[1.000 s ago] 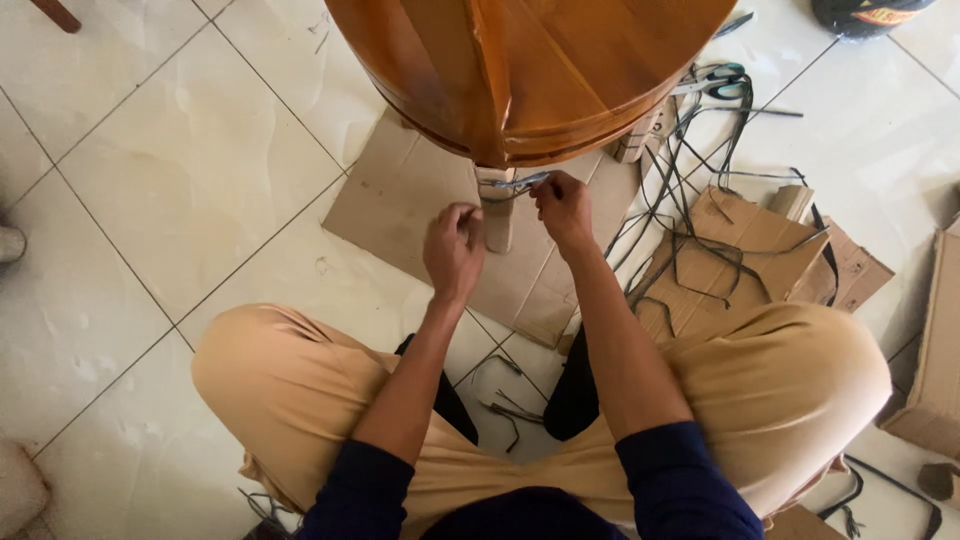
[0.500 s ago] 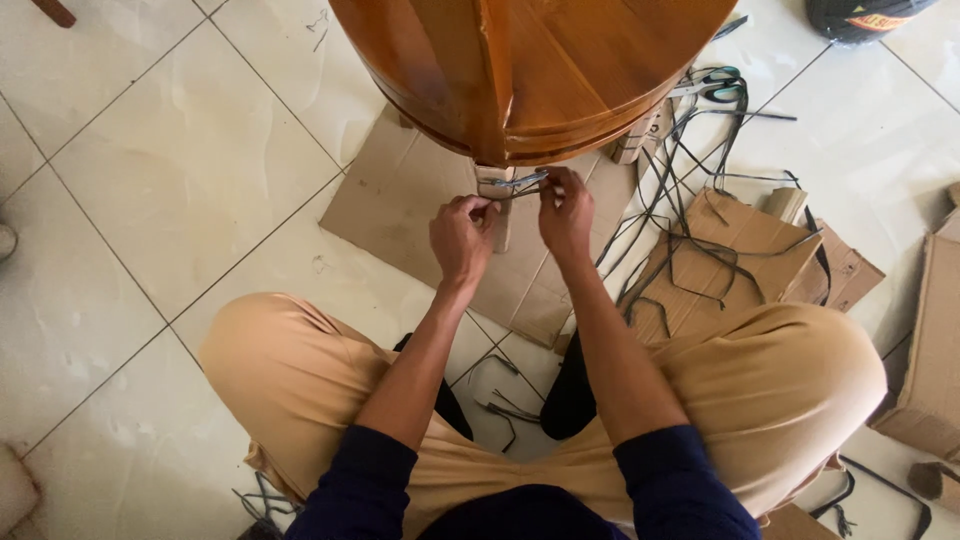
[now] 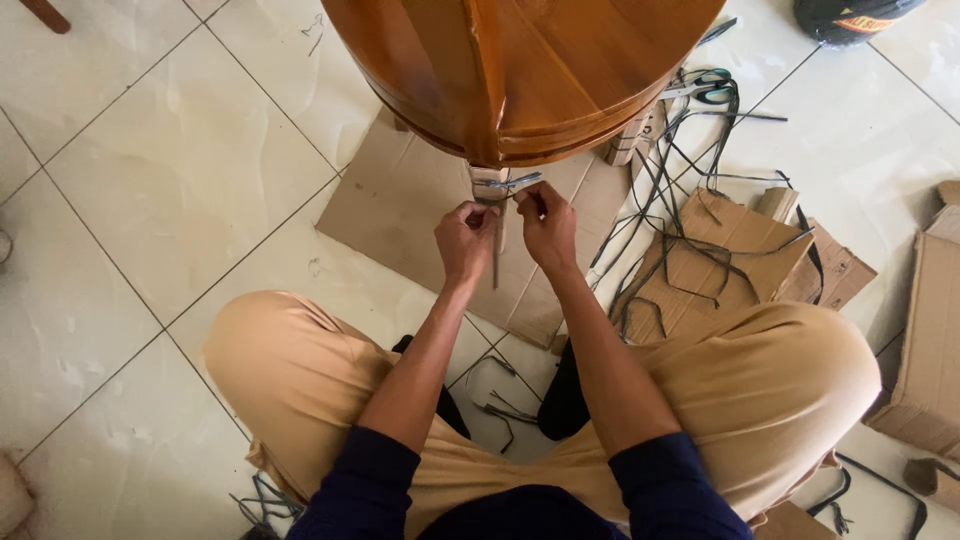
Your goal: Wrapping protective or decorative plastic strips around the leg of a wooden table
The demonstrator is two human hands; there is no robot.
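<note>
While two hands (image 3: pixel 505 235) pinch, one strap (image 3: pixel 508 186)

Both forearms extended forward, left hand (image 3: pixel 466 240) and right hand (image 3: pixel 546 226) side by side, fingers pinched shut.

We see scissors (image 3: pixel 705 88) lying on the white tiled floor (image 3: pixel 180 170) among loose black straps (image 3: pixel 690 200). Cardboard pieces (image 3: pixel 720 250) lie nearby, and a dark helmet (image 3: pixel 850 15) sits at the upper right.
</note>
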